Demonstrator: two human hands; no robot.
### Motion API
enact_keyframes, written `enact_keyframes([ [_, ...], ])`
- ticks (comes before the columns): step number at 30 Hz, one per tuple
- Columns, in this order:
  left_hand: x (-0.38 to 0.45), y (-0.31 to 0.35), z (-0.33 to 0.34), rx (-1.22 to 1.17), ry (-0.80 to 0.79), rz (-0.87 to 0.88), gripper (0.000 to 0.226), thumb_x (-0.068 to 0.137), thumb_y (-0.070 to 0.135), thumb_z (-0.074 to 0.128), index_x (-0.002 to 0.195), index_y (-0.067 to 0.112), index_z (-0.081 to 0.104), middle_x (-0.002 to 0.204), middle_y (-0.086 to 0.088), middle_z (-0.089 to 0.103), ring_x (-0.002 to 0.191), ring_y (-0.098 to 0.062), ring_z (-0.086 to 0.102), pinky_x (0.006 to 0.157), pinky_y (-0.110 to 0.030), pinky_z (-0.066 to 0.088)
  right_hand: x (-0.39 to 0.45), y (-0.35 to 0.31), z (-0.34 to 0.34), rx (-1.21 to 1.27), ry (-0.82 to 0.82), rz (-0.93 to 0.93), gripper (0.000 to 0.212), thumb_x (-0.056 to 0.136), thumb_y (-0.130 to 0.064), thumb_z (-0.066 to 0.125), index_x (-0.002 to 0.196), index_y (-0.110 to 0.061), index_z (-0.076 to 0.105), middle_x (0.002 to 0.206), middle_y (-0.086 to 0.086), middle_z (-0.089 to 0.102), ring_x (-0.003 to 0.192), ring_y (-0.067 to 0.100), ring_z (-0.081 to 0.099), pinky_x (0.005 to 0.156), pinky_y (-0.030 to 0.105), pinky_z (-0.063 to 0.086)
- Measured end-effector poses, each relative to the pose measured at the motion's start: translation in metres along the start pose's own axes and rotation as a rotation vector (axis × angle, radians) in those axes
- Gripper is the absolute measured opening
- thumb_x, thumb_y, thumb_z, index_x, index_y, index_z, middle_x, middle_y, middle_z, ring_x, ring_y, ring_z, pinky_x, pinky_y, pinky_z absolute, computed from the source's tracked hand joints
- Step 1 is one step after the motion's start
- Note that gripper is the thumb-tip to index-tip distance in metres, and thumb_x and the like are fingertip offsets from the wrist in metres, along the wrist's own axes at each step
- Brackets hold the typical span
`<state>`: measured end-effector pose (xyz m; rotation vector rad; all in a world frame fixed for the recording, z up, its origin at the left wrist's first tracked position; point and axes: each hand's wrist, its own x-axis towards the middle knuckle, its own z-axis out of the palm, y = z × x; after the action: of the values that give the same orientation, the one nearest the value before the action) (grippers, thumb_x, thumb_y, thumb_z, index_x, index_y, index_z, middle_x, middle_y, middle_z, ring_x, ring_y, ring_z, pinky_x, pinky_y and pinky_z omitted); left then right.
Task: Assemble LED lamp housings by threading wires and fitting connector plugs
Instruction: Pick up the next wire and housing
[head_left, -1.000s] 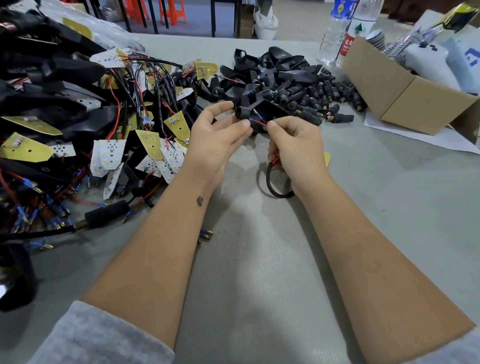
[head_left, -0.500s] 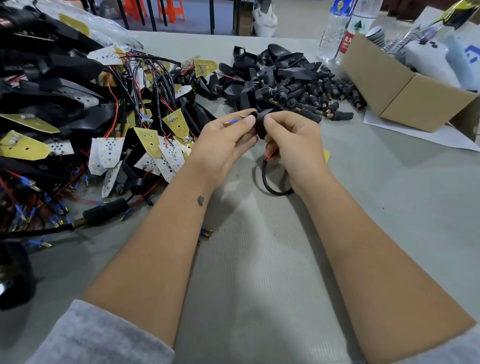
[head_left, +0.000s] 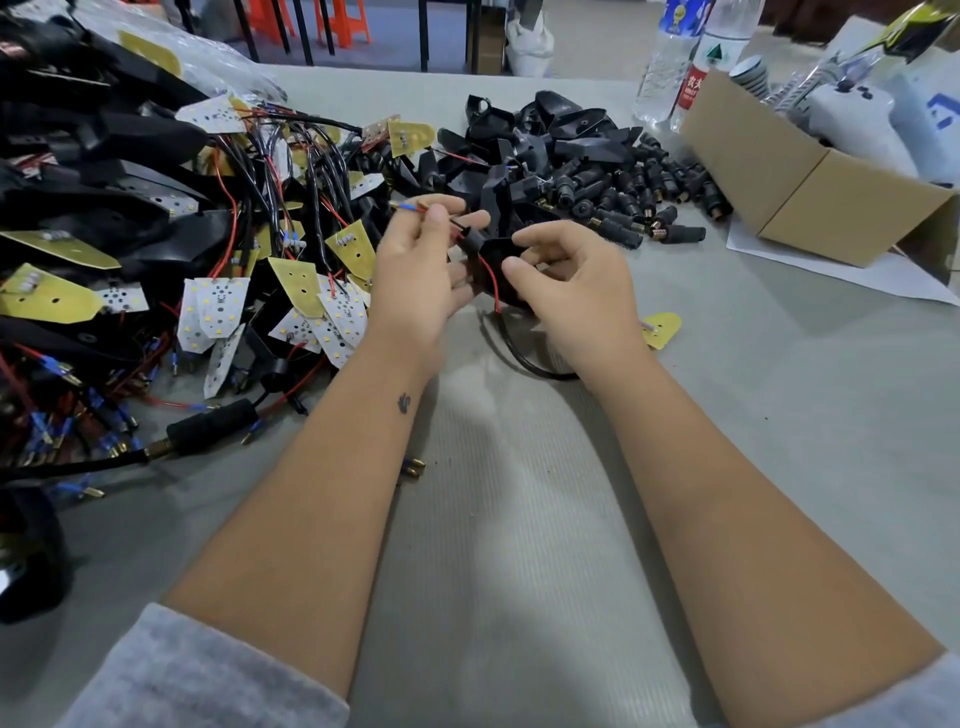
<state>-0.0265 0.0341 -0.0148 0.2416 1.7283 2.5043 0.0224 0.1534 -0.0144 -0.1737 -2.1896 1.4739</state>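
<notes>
A black lamp housing (head_left: 497, 270) sits between my two hands above the grey table. My right hand (head_left: 576, 280) grips it from the right, thumb and fingers curled round its edge. A red wire (head_left: 491, 278) runs across the housing's face and out of its left end. My left hand (head_left: 421, 265) pinches that wire near its blue-sleeved brass terminal (head_left: 408, 208), which points up and left. A black cable (head_left: 524, 358) loops from under the housing onto the table. A yellow LED board (head_left: 660, 328) lies just right of my right wrist.
Wired LED boards and housings (head_left: 218, 249) are heaped at the left. Loose black housings and connector plugs (head_left: 597, 176) lie behind my hands. A cardboard box (head_left: 800, 182) and two water bottles (head_left: 685, 57) stand at the back right. A black plug on a cable (head_left: 208, 428) lies near my left forearm.
My hands have drawn apart. The left hand has pulled the red wire out of the housing to the left, and the housing has turned so its face shows.
</notes>
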Motion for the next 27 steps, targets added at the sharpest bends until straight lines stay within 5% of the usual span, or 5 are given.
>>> enact_keyframes([
  [5,0.003,0.005,-0.005,-0.123,0.072,-0.033,0.026,0.108,0.031,0.026,0.099,0.021,0.049,0.102,0.0,0.075,0.093,-0.032,0.072,0.087,-0.055,0.055,0.006,0.007,-0.005,-0.175,0.133,0.002,0.017,0.087,-0.028,0.065,0.104,-0.032,0.062,0.101,-0.016,0.05,0.077,-0.009,0.053,0.073,0.006,0.04],
  [10,0.003,0.006,-0.003,-0.137,0.075,-0.019,0.021,0.108,0.025,0.031,0.1,0.019,0.05,0.106,-0.004,0.074,0.093,-0.025,0.07,0.087,-0.051,0.055,0.0,0.002,-0.002,-0.065,-0.024,-0.006,0.034,0.088,-0.036,0.065,0.12,-0.025,0.06,0.113,-0.002,0.059,0.097,0.005,0.057,0.087,0.025,0.047],
  [17,0.001,0.005,0.0,-0.122,0.114,0.029,0.018,0.107,0.021,0.034,0.097,0.022,0.049,0.102,-0.002,0.073,0.092,-0.025,0.069,0.082,-0.053,0.056,-0.007,0.002,0.002,-0.373,-0.217,-0.236,0.093,0.072,-0.048,0.08,0.148,-0.021,0.032,0.139,0.0,0.038,0.127,0.011,0.04,0.105,0.03,0.038],
  [22,0.003,0.004,-0.002,-0.144,0.202,0.049,0.02,0.107,0.021,0.032,0.095,0.023,0.048,0.104,-0.001,0.073,0.088,-0.023,0.07,0.073,-0.041,0.056,-0.008,0.0,-0.001,-0.427,-0.059,-0.399,0.063,0.061,-0.047,0.085,0.101,-0.006,0.056,0.123,0.008,0.037,0.109,0.022,0.045,0.092,0.041,0.044],
  [27,0.003,0.004,-0.002,-0.165,0.256,0.091,0.018,0.107,0.018,0.032,0.096,0.021,0.046,0.104,-0.004,0.071,0.09,-0.023,0.072,0.079,-0.048,0.057,-0.01,-0.001,-0.002,-0.517,-0.067,-0.461,0.05,0.061,-0.047,0.081,0.071,-0.009,0.05,0.125,0.007,0.044,0.103,0.025,0.046,0.089,0.046,0.041],
])
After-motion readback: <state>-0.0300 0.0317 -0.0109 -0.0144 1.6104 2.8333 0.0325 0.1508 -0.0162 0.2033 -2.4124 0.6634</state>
